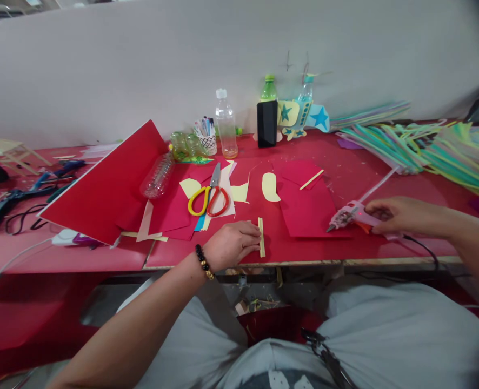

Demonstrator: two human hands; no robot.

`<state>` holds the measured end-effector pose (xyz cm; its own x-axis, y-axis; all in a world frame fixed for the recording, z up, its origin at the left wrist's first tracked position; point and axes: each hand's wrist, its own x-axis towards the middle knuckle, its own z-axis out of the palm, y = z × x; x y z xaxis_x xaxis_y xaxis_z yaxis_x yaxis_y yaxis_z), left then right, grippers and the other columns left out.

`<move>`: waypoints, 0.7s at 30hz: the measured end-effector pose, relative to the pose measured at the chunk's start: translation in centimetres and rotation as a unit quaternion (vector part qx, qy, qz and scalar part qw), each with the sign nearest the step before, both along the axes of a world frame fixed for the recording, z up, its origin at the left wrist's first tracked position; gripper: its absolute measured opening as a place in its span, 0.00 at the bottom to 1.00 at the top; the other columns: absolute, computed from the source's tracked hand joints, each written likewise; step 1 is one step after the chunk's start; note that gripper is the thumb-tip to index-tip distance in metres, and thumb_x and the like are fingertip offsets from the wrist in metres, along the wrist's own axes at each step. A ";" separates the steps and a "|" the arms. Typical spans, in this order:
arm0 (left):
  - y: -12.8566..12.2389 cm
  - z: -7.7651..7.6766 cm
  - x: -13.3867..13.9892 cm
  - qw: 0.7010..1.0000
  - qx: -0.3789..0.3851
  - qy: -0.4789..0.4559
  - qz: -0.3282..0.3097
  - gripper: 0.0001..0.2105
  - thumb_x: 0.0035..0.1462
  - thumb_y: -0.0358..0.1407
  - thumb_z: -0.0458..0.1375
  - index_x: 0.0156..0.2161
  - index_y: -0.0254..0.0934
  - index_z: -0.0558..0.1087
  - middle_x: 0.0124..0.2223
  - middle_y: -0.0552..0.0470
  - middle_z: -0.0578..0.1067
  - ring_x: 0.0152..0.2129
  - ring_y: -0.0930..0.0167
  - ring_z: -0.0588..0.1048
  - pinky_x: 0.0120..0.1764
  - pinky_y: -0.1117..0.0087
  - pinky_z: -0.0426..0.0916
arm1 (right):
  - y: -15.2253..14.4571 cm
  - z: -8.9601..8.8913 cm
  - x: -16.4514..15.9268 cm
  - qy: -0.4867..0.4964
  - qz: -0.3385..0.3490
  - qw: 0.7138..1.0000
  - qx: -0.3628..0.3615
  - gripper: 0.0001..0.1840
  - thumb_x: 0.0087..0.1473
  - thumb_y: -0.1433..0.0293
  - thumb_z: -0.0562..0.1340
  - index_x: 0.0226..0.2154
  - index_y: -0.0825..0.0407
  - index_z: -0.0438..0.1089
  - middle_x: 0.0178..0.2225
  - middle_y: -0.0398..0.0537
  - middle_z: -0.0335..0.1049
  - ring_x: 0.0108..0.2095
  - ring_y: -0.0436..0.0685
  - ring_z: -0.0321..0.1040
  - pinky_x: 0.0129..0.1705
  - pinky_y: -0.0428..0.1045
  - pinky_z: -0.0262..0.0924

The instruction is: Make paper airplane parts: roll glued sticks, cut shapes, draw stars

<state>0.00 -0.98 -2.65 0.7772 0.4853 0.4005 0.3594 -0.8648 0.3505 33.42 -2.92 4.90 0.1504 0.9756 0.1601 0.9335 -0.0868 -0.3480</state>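
Note:
My left hand, with a beaded bracelet at the wrist, lies palm down near the table's front edge. Its outstretched fingers touch the left side of a short pale yellow strip. Over to the right, my right hand is closed round the handle of a pink hot glue gun. The nozzle points left, over the corner of a red paper sheet. A glue stick sticks out of its back. Scissors with yellow and red handles rest on paper scraps beyond my left hand.
A red board leans at left beside a clear plastic bottle. Along the wall stand an upright bottle, a pen cup and a phone. Coloured strips are heaped at right. The gun's cord trails rightward.

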 end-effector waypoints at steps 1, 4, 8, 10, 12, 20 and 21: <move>0.0 0.0 0.0 1.000 0.000 0.001 -0.001 0.10 0.62 0.36 0.54 0.39 0.35 0.77 0.42 0.48 0.79 0.43 0.70 0.75 0.53 0.66 0.67 | 0.0 -0.2 0.2 -0.013 0.002 1.000 0.000 0.11 0.49 0.63 0.62 0.24 0.54 0.74 0.32 0.57 0.73 0.32 0.57 0.68 0.32 0.49 0.55; 0.0 0.0 0.0 1.000 -0.004 -0.003 -0.002 0.10 0.61 0.35 0.54 0.39 0.35 0.77 0.42 0.48 0.79 0.43 0.70 0.75 0.54 0.66 0.67 | 0.2 -0.8 1.8 -0.052 0.017 0.998 -0.012 0.10 0.50 0.63 0.61 0.28 0.53 0.74 0.36 0.58 0.73 0.35 0.59 0.69 0.34 0.50 0.56; -0.1 0.1 0.0 1.000 -0.010 -0.007 0.002 0.10 0.61 0.35 0.54 0.39 0.36 0.77 0.43 0.47 0.79 0.44 0.70 0.75 0.54 0.65 0.67 | 0.0 -1.2 4.5 -0.105 0.078 0.990 -0.049 0.10 0.47 0.66 0.64 0.34 0.52 0.73 0.38 0.58 0.74 0.38 0.62 0.70 0.38 0.52 0.58; -0.1 0.1 0.0 1.000 -0.013 -0.011 0.005 0.09 0.61 0.35 0.55 0.39 0.35 0.77 0.43 0.46 0.79 0.44 0.69 0.75 0.54 0.65 0.67 | -1.3 -1.4 3.9 -0.114 0.124 0.986 0.006 0.13 0.47 0.66 0.64 0.38 0.53 0.72 0.40 0.59 0.74 0.40 0.64 0.69 0.41 0.54 0.59; -0.2 0.0 0.0 1.000 -0.015 -0.014 0.002 0.09 0.61 0.35 0.55 0.38 0.35 0.77 0.42 0.47 0.79 0.44 0.69 0.76 0.54 0.65 0.67 | -3.3 -1.8 1.5 -0.057 0.217 0.971 0.084 0.14 0.53 0.66 0.60 0.42 0.53 0.71 0.41 0.57 0.73 0.42 0.62 0.68 0.44 0.54 0.61; 0.0 0.1 0.1 1.000 0.004 0.005 0.001 0.09 0.61 0.35 0.55 0.39 0.35 0.77 0.44 0.47 0.78 0.44 0.70 0.75 0.55 0.65 0.66 | -6.4 -5.3 -8.9 0.083 0.438 0.890 0.100 0.16 0.56 0.77 0.55 0.46 0.54 0.70 0.42 0.56 0.72 0.41 0.60 0.66 0.45 0.57 0.64; 0.0 0.1 0.1 1.000 0.006 0.006 0.001 0.09 0.61 0.35 0.55 0.39 0.35 0.77 0.44 0.47 0.78 0.44 0.71 0.75 0.55 0.66 0.66 | -6.1 -5.6 -9.3 0.083 0.443 0.887 0.105 0.16 0.56 0.78 0.55 0.46 0.55 0.70 0.42 0.56 0.72 0.41 0.60 0.66 0.44 0.57 0.64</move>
